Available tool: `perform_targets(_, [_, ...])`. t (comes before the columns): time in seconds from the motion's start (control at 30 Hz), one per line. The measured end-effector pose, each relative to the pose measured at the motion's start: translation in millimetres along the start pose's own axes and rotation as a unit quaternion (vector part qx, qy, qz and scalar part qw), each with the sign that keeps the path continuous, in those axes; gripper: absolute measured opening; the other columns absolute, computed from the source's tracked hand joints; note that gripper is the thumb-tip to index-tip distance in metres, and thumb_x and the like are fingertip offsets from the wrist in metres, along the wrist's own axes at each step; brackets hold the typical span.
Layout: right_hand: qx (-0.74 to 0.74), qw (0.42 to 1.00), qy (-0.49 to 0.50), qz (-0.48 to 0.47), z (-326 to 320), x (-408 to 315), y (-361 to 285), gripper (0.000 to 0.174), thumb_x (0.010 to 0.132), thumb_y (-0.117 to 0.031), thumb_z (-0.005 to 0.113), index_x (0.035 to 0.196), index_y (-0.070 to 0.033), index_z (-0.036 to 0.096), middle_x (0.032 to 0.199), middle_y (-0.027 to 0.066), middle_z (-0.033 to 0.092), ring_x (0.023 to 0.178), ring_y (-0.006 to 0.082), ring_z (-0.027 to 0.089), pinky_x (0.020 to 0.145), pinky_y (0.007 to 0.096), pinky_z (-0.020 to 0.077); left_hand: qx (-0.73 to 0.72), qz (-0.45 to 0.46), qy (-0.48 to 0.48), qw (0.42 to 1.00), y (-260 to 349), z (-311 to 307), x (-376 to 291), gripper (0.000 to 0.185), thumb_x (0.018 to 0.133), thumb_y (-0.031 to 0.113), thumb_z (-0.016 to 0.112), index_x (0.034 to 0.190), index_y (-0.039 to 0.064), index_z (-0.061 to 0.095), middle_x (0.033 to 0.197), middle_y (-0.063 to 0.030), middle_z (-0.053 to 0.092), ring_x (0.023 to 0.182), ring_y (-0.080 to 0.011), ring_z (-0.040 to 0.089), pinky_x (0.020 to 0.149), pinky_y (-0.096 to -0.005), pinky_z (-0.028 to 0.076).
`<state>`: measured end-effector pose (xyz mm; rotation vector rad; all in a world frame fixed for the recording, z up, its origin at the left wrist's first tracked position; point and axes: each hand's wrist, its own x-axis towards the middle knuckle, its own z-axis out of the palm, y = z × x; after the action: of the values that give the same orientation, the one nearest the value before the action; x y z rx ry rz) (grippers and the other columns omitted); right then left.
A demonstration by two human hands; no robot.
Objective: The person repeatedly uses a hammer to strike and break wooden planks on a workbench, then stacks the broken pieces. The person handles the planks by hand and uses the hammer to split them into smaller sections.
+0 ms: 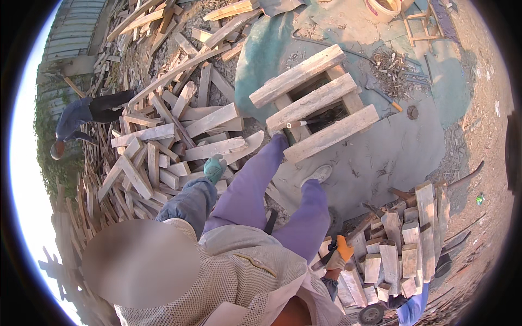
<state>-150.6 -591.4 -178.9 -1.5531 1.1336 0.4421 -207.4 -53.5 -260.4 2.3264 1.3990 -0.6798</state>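
My left hand (215,168), in a green glove, hangs with curled fingers beside the heap of wooden beams (216,148); whether it grips anything is unclear. Low on the right, my right hand (340,253) wears an orange glove and is closed around a dark tool (324,260) whose kind I cannot make out. Ahead of my feet lies a pallet-like frame (312,102), thick beams across two crosspieces. A tool with a pale handle end (297,124) rests on it. My left foot is close against the frame's near left corner.
Cut timber blocks (379,261) are stacked at lower right by a small wheel (371,314), with part of another person (414,305) behind. One more person (77,118) bends over the wood at left. An orange-handled tool (385,98) lies on the ground sheet (391,146); a bucket (383,10) stands beyond.
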Motion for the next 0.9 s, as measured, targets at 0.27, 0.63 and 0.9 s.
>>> perform_targets(0.27, [-0.191, 0.951, -0.239, 0.032, 208, 91, -93, 0.025, 0.085, -0.022, 0.077, 0.091, 0.001, 0.07, 0.075, 0.0075, 0.07, 0.056, 0.0122, 0.061, 0.05, 0.0278, 0.0473, -0.105, -0.021, -0.07, 0.992, -14, 5, -22, 0.033, 0.088, 0.029, 0.06, 0.11, 0.009, 0.073, 0.107, -0.0205, 0.073, 0.101, -0.0387, 0.069, 0.09, -0.0449, 0.054])
perform_targets(0.63, [-0.468, 0.815, -0.305, -0.152, 464, 174, -289, 0.022, 0.085, -0.02, 0.076, 0.087, 0.002, 0.073, 0.071, 0.0089, 0.069, 0.06, 0.0158, 0.064, 0.055, 0.029, 0.0487, -0.25, -0.085, -0.051, 0.963, -60, 0, -22, 0.031, 0.088, 0.029, 0.064, 0.109, 0.009, 0.074, 0.094, -0.0181, 0.074, 0.088, -0.0357, 0.071, 0.081, -0.0438, 0.055])
perform_targets(0.9, [-0.637, 0.615, -0.153, -0.438, 476, 146, -309, 0.028, 0.084, -0.025, 0.063, 0.091, 0.0, 0.072, 0.092, 0.0277, 0.071, 0.091, 0.0466, 0.067, 0.079, 0.0501, 0.0529, -0.267, -0.197, -0.081, 0.94, -77, 24, -44, 0.044, 0.084, 0.03, 0.064, 0.12, 0.006, 0.071, 0.095, -0.0207, 0.075, 0.09, -0.0331, 0.073, 0.084, -0.0423, 0.056])
